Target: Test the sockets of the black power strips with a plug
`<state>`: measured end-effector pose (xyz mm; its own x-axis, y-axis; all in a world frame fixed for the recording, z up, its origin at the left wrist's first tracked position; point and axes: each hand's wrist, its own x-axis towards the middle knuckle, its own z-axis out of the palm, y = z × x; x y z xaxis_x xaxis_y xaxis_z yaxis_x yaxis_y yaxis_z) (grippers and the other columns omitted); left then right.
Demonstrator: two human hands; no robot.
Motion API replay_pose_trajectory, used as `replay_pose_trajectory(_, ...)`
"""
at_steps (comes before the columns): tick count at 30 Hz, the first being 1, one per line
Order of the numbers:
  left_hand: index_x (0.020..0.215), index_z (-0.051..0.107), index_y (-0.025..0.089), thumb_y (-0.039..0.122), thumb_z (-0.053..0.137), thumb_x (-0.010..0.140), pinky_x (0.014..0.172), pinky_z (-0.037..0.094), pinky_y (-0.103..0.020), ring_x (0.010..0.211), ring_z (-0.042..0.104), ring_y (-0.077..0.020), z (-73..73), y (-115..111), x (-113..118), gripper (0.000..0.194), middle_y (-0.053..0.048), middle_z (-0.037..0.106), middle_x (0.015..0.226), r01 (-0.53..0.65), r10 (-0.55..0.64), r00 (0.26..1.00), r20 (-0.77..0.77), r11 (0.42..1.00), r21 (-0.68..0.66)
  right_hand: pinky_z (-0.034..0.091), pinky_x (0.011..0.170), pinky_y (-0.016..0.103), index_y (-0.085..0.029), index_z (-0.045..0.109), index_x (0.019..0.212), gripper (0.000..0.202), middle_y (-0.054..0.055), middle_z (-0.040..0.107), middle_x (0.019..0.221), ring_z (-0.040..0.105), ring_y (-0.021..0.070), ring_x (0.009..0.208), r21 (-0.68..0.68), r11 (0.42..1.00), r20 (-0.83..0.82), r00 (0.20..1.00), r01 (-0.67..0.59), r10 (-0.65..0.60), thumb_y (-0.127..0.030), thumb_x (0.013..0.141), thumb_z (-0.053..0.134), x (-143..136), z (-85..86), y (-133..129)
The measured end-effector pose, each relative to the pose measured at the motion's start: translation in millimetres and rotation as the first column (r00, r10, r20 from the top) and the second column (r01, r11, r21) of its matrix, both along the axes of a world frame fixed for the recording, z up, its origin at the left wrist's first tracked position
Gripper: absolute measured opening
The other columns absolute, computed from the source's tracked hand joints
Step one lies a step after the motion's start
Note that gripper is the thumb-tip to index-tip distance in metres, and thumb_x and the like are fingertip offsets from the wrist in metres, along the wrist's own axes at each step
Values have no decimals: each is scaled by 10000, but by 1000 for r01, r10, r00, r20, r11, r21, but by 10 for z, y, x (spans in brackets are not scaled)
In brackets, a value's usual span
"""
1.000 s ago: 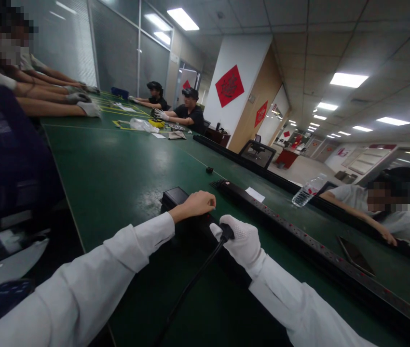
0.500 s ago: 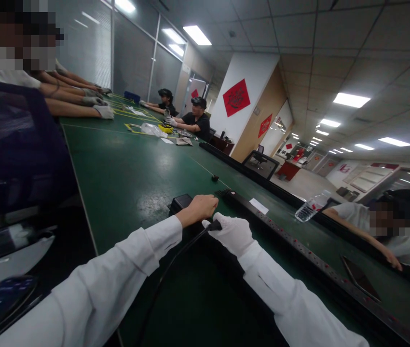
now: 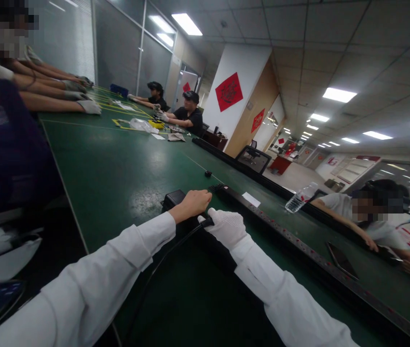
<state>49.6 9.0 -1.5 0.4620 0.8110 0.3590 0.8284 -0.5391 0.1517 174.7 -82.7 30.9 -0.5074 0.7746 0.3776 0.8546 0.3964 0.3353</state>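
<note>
My left hand (image 3: 193, 205) is bare, its fingers curled closed just above the green table. What they hold, if anything, is hidden behind the hand. Beside the left wrist lies a black box-shaped object (image 3: 173, 198), partly covered by the forearm. My right hand (image 3: 227, 227) wears a white dotted glove and grips a black cable plug (image 3: 206, 222) between thumb and fingers. From the plug a black cable (image 3: 167, 258) curves down toward the near table edge. The two hands are close together, the right one slightly nearer to me.
A long black power strip (image 3: 280, 230) runs diagonally on the right. Past it are a white paper (image 3: 251, 199), a water bottle (image 3: 301, 198) and a dark phone-like slab (image 3: 341, 260). A small black piece (image 3: 208, 173) lies ahead. Several people sit around the green table (image 3: 96, 164).
The view has shifted a little, so the scene sits further left and slightly higher. My right hand still grips the cable plug, and the left stays closed near the black box.
</note>
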Motion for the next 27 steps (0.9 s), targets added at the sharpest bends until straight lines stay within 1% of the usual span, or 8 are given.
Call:
replay_pose_trajectory(3, 861, 564, 190, 240, 357, 829, 633, 398, -278, 771, 566, -184, 19, -13, 5, 215, -58, 575, 885, -8, 8, 1000, -5, 1000, 3, 172, 470, 229, -205, 568, 781, 376, 13, 623, 657, 535, 109, 549, -4, 1000, 9, 1000, -8, 8, -427, 865, 277, 11, 24, -27)
replay_pose_trajectory(6, 861, 564, 194, 242, 363, 829, 622, 394, -271, 759, 565, -177, 35, -25, 11, 209, -51, 575, 876, -7, 7, 1000, -11, 1000, 6, 200, 474, 223, -202, 568, 778, 393, 20, 629, 687, 542, 111, 554, -10, 1000, 8, 1000, -16, 16, -446, 862, 272, 12, 26, -43)
replay_pose_trajectory(10, 872, 562, 194, 239, 366, 830, 626, 390, -259, 769, 559, -169, 45, -34, 20, 206, -49, 572, 872, -8, 8, 1000, -18, 1000, 1, 228, 492, 226, -190, 569, 766, 427, 34, 623, 671, 556, 121, 589, 6, 1000, -8, 1000, -13, 13, -473, 858, 262, -21, -16, -57)
replay_pose_trajectory(13, 885, 559, 188, 236, 367, 831, 643, 390, -251, 778, 556, -160, 46, -41, 25, 205, -51, 567, 870, -9, 9, 1000, -19, 1000, -11, 233, 501, 218, -196, 560, 782, 413, 27, 625, 682, 551, 114, 595, -2, 1000, -36, 999, -12, 12, -487, 850, 274, -35, -49, -64)
replay_pose_trajectory(16, 893, 552, 181, 243, 356, 840, 651, 391, -254, 783, 555, -161, 43, -50, 28, 213, -56, 564, 872, -14, 13, 1000, -18, 1000, -21, 235, 498, 212, -202, 544, 784, 374, 7, 621, 682, 545, 100, 588, -48, 999, -75, 997, 4, -7, -474, 851, 297, -25, -62, -67)
replay_pose_trajectory(22, 903, 545, 190, 262, 356, 845, 643, 391, -250, 776, 559, -158, 29, -57, 16, 210, -51, 564, 886, 10, -11, 1000, -14, 999, -50, 287, 504, 197, -218, 524, 840, 348, -6, 616, 710, 546, 94, 593, -141, 990, -114, 994, -15, -1, -477, 854, 293, 2, -83, -35)
replay_pose_trajectory(27, 879, 543, 197, 276, 366, 841, 652, 380, -252, 770, 560, -156, 16, -39, 12, 198, -40, 586, 849, 51, -51, 999, 6, 988, -144, 309, 489, 217, -242, 515, 876, 329, -20, 625, 688, 575, 125, 592, -203, 979, -140, 990, -9, -20, -515, 805, 345, 55, -86, 54)
